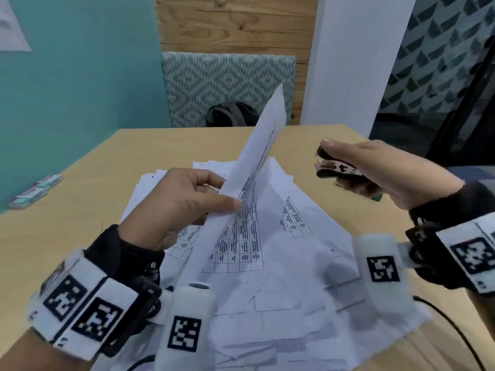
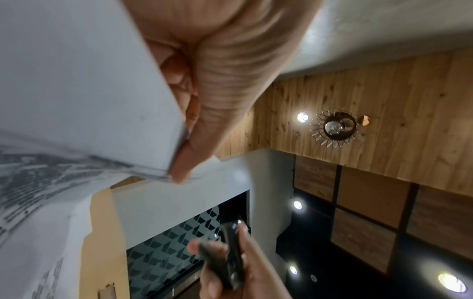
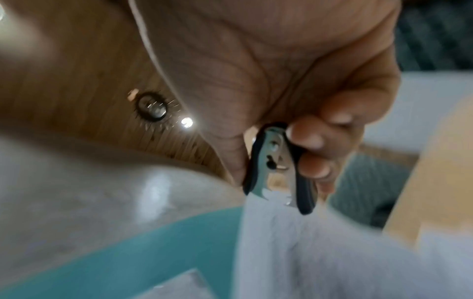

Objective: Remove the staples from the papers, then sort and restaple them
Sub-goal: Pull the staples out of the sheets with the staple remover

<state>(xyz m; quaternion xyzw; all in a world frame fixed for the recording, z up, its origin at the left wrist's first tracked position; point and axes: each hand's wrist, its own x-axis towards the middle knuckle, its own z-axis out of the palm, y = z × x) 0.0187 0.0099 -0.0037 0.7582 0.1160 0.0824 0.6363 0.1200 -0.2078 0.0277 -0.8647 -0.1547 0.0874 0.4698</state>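
Note:
A loose heap of printed papers (image 1: 281,263) covers the middle of the wooden table (image 1: 80,215). My left hand (image 1: 184,202) pinches a set of sheets (image 1: 257,159) between thumb and fingers and holds it lifted, tilted up toward the far side. In the left wrist view the thumb (image 2: 199,141) presses on the sheets' edge (image 2: 89,101). My right hand (image 1: 375,170) hovers to the right of the lifted sheets and grips a black and metal staple remover (image 1: 334,167). In the right wrist view the staple remover (image 3: 279,168) sits between thumb and fingers, claws pointing at the paper.
Small staple boxes (image 1: 34,191) lie near the table's left edge. A patterned chair (image 1: 227,84) with a dark bag (image 1: 230,113) stands behind the table. A black cable (image 1: 450,325) runs along the near right edge. A teal wall (image 1: 80,89) is on the left.

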